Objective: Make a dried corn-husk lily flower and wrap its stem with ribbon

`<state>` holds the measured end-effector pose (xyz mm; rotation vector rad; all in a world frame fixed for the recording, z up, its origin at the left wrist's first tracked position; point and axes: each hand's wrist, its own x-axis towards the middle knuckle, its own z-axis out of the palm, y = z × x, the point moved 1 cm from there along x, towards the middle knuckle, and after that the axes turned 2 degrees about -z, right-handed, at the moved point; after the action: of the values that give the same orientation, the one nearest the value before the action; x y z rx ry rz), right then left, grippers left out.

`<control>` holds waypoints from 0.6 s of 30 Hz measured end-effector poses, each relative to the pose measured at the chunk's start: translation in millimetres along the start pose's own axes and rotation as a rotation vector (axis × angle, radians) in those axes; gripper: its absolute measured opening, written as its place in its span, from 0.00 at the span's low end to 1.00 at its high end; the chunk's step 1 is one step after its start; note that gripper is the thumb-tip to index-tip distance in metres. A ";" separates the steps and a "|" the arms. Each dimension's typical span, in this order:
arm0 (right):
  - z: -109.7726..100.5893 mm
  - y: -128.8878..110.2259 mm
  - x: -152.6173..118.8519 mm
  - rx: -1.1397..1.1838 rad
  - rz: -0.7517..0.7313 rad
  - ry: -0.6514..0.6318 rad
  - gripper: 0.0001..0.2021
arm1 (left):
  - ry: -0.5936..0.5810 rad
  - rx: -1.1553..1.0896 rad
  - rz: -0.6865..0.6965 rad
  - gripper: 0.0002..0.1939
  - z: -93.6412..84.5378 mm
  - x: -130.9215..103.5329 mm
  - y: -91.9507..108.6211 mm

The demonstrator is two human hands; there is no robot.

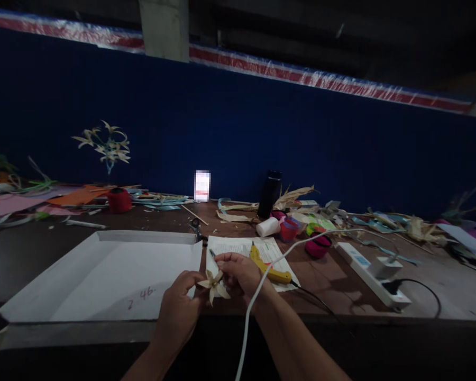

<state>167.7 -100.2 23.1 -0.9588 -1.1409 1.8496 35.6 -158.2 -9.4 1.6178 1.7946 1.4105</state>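
A small cream flower [214, 286] with pointed petals is held between my two hands near the table's front edge. My left hand [183, 301] pinches it from the left side. My right hand [240, 272] has its fingers closed at the flower's upper right, and a thin dark tip shows beside its fingertips. Under and behind the right hand lies a printed sheet [238, 245]. On that sheet rests a yellow glue gun [275, 273], just right of my right hand.
A white tray [103, 275] lies to the left. A white cable [248, 323] crosses over my right forearm. Further right is a power strip [373, 280]. Behind stand a black bottle [269, 194], a white cup [268, 227] and a red roll [119, 201]. Strips and scraps line the back.
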 end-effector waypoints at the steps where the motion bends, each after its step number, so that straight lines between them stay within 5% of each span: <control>1: 0.0 0.3 0.6 -0.008 -0.006 0.003 0.14 | -0.006 -0.003 -0.010 0.05 -0.1 0.5 0.4; 6: -1.4 -0.1 1.9 -0.080 -0.099 0.092 0.14 | -0.060 0.019 -0.176 0.06 -3.3 3.9 2.1; 18: -8.4 30.9 -29.9 -0.021 -0.199 0.274 0.12 | 0.145 0.054 -0.352 0.08 -8.3 16.9 -5.0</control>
<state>181.9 -133.3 -1.9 -1.0343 -1.0480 1.4996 21.4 -146.1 -3.9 1.1713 2.0913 1.3511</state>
